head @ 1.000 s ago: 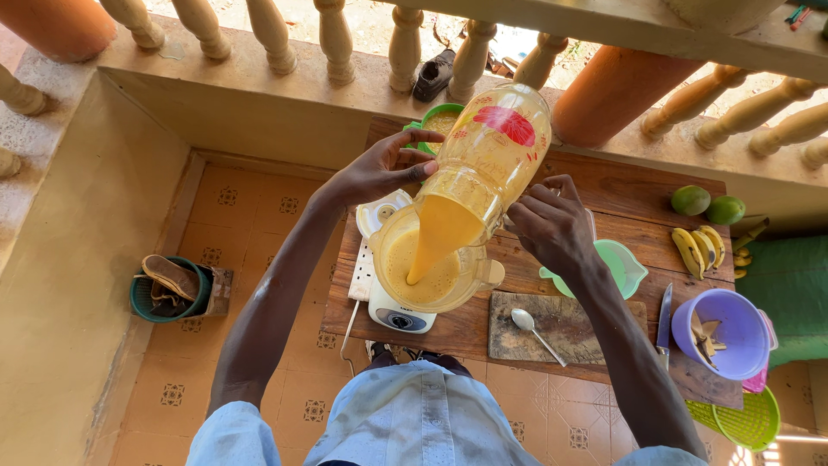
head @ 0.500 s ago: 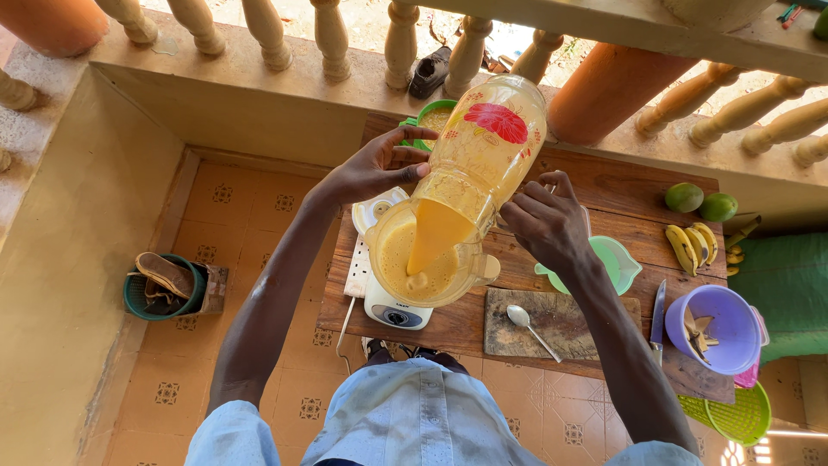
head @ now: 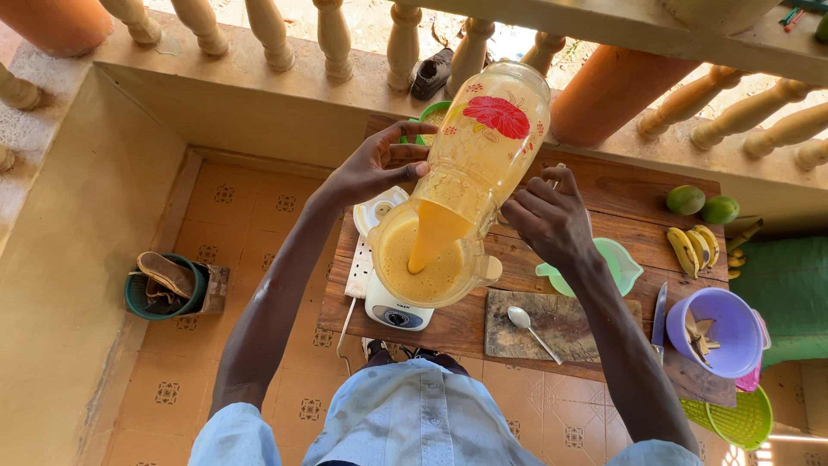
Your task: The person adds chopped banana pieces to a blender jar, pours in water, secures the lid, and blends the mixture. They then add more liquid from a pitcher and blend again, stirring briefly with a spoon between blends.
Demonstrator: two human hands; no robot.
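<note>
- A wooden table stands on a tiled veranda floor, against a low wall topped with turned balusters.
- The left hand presses its spread fingers against the side of a clear plastic jug with a red flower print; the right hand wraps around the jug's other side, where the handle is hidden under the fingers.
- The jug is tipped steeply, mouth down, and a thick orange juice streams from it.
- The stream lands in the blender jar just below, seated on its white base at the table's left end and nearly full.
- Beside the blender lie a cutting board with a spoon and a pale green jug.
- Further right are a knife, a purple bowl of peels, bananas and two green mangoes.
</note>
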